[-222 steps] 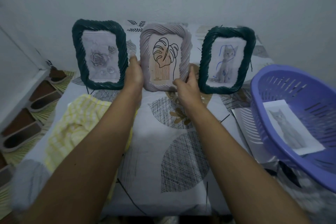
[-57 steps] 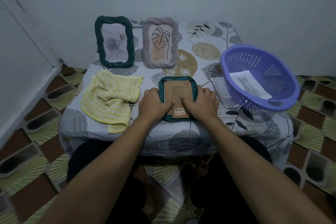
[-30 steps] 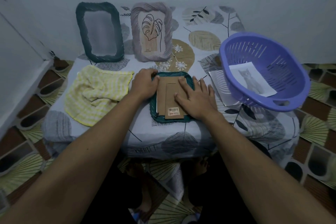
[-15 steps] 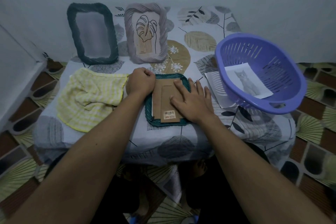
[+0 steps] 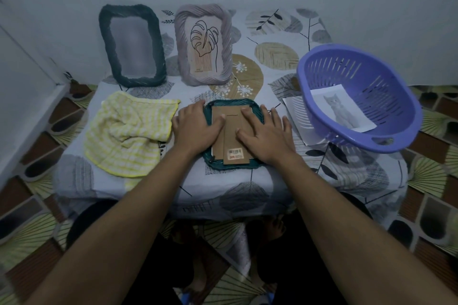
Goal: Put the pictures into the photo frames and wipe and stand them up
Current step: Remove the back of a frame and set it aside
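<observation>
1. Green frame (image 5: 230,168) face-down at tabletop (image 5: 272,181) front-centre, cardboard back (image 5: 231,131) up.
2. L hand (image 5: 195,126) flat, fingers spread, pressing frame's left side; grips nothing.
3. R hand (image 5: 265,131) likewise on right side.
4. Cat picture (image 5: 342,109) inside purple basket (image 5: 396,131), right.

Yellow checked cloth (image 5: 128,131), purple basket (image 5: 319,67), 2 dark green frames (image 5: 131,46), leaf-patterned tablecloth (image 5: 277,57).

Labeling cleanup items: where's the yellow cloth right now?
In the head view, the yellow cloth lies crumpled on the table's left side, just left of the left hand and in front of the standing dark green frame.
</observation>
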